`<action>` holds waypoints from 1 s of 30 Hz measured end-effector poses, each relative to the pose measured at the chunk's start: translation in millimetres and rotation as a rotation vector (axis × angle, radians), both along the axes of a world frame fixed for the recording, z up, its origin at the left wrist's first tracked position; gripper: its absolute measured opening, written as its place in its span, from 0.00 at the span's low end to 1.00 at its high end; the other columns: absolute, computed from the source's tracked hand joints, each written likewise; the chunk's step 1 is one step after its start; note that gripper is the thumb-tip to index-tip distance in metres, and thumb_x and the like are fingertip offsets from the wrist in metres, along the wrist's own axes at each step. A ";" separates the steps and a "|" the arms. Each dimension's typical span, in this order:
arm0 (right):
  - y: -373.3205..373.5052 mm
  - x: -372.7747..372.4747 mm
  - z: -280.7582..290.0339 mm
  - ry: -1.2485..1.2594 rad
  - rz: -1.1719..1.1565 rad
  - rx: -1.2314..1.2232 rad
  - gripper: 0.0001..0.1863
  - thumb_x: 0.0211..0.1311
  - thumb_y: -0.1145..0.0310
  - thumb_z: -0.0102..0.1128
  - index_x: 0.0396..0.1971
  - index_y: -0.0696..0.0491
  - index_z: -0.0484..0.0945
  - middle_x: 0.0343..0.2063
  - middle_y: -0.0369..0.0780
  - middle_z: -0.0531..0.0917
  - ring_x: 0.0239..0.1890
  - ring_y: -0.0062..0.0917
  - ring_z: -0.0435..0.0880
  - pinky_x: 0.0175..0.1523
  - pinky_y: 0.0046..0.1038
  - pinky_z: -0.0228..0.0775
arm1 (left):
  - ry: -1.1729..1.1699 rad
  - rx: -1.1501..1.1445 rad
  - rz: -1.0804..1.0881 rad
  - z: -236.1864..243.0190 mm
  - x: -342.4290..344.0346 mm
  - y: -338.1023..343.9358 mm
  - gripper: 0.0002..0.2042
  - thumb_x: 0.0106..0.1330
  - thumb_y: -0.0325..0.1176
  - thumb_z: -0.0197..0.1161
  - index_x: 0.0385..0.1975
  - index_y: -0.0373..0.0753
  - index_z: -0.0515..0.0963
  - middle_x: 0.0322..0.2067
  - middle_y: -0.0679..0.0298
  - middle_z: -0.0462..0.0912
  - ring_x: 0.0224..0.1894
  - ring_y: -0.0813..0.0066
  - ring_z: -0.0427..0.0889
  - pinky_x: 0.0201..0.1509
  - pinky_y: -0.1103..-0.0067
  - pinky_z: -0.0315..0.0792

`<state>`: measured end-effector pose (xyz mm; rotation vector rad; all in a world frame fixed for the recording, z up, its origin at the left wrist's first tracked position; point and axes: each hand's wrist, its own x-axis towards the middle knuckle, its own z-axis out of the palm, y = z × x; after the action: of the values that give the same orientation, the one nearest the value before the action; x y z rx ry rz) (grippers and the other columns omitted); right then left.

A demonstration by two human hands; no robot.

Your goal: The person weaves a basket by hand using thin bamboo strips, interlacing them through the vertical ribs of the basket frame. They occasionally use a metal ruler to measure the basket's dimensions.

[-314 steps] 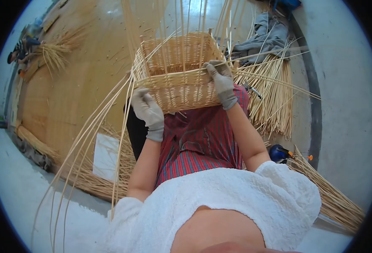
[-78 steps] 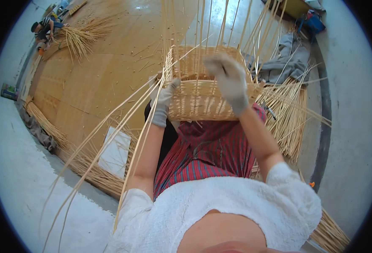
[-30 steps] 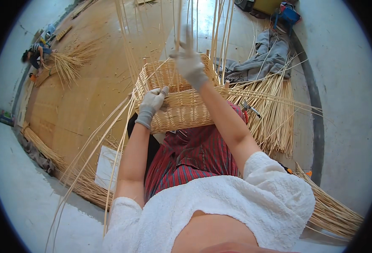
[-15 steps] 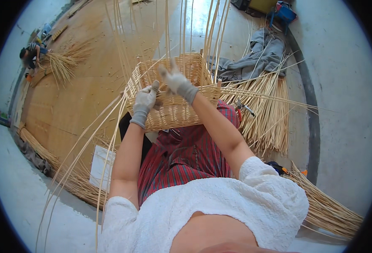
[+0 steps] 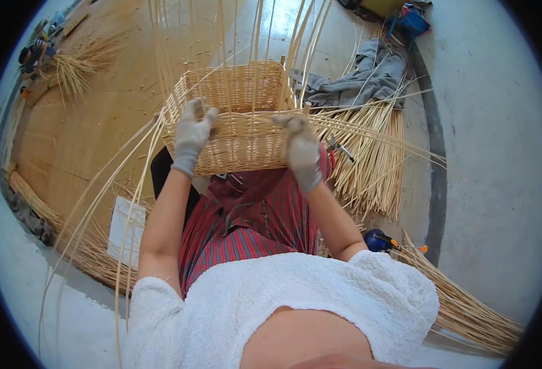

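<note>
A rectangular wicker basket [image 5: 240, 150] rests on my lap, its tall upright stakes [image 5: 223, 49] standing above the woven walls. My left hand [image 5: 192, 138], in a pale work glove, grips the near wall's rim at its left part, thumb and fingertips against the weave. At the right end of the same rim is my gloved right hand [image 5: 303, 150], slightly blurred, fingers curled around a cane strand [image 5: 265, 115] that runs along the top edge. Loose cane ends [image 5: 381, 136] stick out to the right past this corner, others [image 5: 108, 190] hang down on the left.
A large bundle of cut canes [image 5: 375, 166] lies to the right beside grey cloth [image 5: 366, 77] and a metal hand tool [image 5: 343, 150]. More canes [image 5: 474, 301] lie lower right near a dark blue object [image 5: 378, 240]. Far left, another person [image 5: 34, 58] crouches by canes.
My right hand has moved from above the basket's middle to the right end of the near rim. My left hand stays on the rim. The whole view has shifted slightly.
</note>
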<state>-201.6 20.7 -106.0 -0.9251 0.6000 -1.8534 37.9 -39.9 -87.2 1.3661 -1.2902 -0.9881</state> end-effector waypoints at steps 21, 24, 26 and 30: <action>29.1 -92.0 -8.3 0.414 -0.318 0.457 0.21 0.73 0.75 0.52 0.64 0.59 0.69 0.54 0.43 0.81 0.40 0.23 0.85 0.43 0.21 0.77 | -0.200 0.479 -0.354 26.6 -94.3 -25.8 0.12 0.73 0.41 0.62 0.40 0.37 0.74 0.27 0.59 0.84 0.18 0.70 0.84 0.21 0.72 0.79; 36.6 -50.8 19.2 0.655 -0.066 0.406 0.28 0.69 0.73 0.60 0.68 0.57 0.65 0.56 0.43 0.80 0.42 0.26 0.86 0.46 0.25 0.79 | -0.111 0.312 -0.312 12.7 -90.4 -8.0 0.10 0.72 0.37 0.64 0.42 0.37 0.75 0.32 0.57 0.85 0.22 0.70 0.86 0.25 0.73 0.81; 1.6 -31.8 37.3 0.900 -0.129 0.260 0.37 0.62 0.73 0.68 0.71 0.53 0.63 0.57 0.42 0.79 0.53 0.30 0.83 0.55 0.29 0.77 | 0.100 -0.075 -0.226 -6.5 -80.5 12.2 0.13 0.69 0.28 0.66 0.51 0.37 0.75 0.46 0.57 0.82 0.33 0.71 0.86 0.33 0.76 0.82; -38.0 -41.5 10.1 1.306 -0.219 0.131 0.49 0.48 0.65 0.79 0.72 0.48 0.63 0.59 0.46 0.78 0.64 0.41 0.74 0.71 0.35 0.63 | 0.072 -0.342 0.365 -83.9 32.6 27.8 0.19 0.65 0.22 0.68 0.55 0.35 0.74 0.50 0.59 0.80 0.45 0.71 0.82 0.49 0.78 0.78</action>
<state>-243.1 -17.3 -96.0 -1.9967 1.6017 -1.1369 70.5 -12.1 -171.1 1.2291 -1.0492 -0.5335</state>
